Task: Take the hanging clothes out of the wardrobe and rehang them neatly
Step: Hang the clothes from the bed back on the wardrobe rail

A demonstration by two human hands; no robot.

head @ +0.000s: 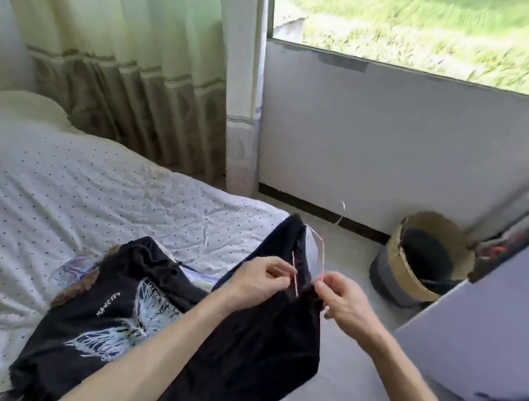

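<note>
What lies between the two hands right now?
In the head view, a wire of the pink hanger and a strip of the dark garment run between the left hand and right hand; both hands pinch the hanger.

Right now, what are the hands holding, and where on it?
A thin pink wire hanger carrying a black garment. The left hand pinches one wire side, the right hand pinches the other, below the hook.

"MANCITY" on black printed shirt [105,320]
</note>
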